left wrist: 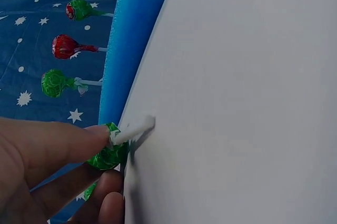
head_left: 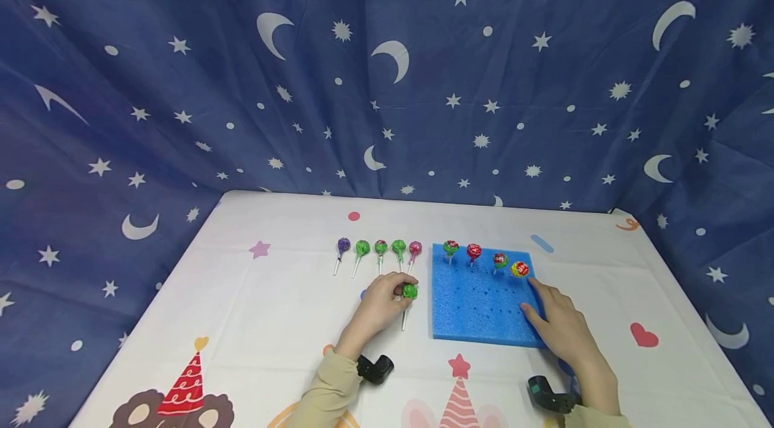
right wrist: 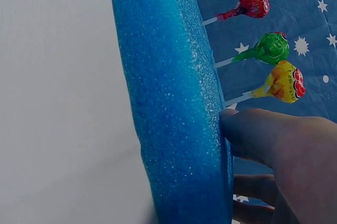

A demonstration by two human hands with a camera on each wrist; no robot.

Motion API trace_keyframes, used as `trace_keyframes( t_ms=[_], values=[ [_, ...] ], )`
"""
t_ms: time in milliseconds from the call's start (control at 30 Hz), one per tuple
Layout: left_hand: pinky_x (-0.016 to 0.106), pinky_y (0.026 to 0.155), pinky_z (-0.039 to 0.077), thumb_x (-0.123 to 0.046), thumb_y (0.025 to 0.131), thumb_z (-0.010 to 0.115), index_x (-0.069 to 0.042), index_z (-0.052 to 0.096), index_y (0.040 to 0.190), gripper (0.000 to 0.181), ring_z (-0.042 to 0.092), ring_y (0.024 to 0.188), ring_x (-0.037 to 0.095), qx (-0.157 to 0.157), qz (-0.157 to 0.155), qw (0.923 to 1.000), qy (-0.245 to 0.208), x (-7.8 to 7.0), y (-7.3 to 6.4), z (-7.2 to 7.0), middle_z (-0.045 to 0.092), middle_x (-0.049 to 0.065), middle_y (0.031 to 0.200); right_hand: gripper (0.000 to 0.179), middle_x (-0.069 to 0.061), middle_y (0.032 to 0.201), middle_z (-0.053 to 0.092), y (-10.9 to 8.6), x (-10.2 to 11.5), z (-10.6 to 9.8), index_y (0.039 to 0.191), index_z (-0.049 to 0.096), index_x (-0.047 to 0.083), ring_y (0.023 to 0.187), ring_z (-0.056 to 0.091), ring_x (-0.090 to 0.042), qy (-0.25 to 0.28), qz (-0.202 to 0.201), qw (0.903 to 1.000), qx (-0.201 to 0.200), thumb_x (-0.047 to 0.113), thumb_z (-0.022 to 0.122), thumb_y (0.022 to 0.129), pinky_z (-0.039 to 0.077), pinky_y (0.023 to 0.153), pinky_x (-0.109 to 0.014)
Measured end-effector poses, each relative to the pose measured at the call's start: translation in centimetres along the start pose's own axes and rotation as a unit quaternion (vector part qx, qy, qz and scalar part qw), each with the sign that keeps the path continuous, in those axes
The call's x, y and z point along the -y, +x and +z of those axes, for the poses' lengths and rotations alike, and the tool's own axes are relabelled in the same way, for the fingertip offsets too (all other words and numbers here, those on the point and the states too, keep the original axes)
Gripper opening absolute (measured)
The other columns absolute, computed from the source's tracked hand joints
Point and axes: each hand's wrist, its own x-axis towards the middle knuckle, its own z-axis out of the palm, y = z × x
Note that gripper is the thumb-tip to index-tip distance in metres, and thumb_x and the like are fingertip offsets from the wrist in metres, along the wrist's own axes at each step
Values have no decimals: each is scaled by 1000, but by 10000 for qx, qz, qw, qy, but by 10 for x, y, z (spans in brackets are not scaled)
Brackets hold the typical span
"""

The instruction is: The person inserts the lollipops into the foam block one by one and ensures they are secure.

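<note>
A green-wrapped lollipop is pinched by its head between the thumb and fingers of my left hand. Its white stick points toward the near side, just above the tablecloth. To the right lies a blue foam block with rows of small holes. Along its far part stand a green lollipop, a red one, a green-and-red one and a yellow one. My right hand rests at the block's right edge, its thumb touching the foam near the yellow lollipop.
Left of the foam, several loose lollipops lie in a row, from a purple one through green ones to a pink one. A white printed tablecloth covers the table. Behind it hangs a blue curtain with moons and stars.
</note>
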Motion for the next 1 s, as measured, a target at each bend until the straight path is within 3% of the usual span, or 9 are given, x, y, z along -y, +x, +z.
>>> trace_keyframes(
  t_ms=[233,500,733,1000],
  values=[
    [23,66,36,-4,80,68,-12,69,108,29,50,76,15,-23,-6,10000,34,0,-1,1,60,2,82,64,-31,142,39,0,-1,1,147,31,0,130,33,-54,-20,-41,10000,-56,34,51,97,28,99,-74],
    [20,61,36,-1,77,67,-11,70,107,32,44,69,6,-289,11,9994,213,-2,0,1,57,2,79,64,-31,143,39,0,-2,2,147,31,0,131,33,-54,-4,-15,10000,-33,34,51,97,28,99,-74],
    [19,63,39,-4,80,69,-13,68,107,28,48,72,8,-332,-200,9992,-110,-10,-3,-3,57,1,89,65,-31,143,38,0,-1,2,147,30,0,131,32,-54,-11,13,10000,1,34,52,97,27,100,-74],
    [19,67,42,-6,81,69,-14,67,104,25,55,77,12,-426,-104,9985,-334,-18,-4,-6,59,1,93,66,-31,144,38,1,-1,0,147,30,0,132,31,-53,-25,14,10000,28,36,52,97,27,100,-74]
  ],
)
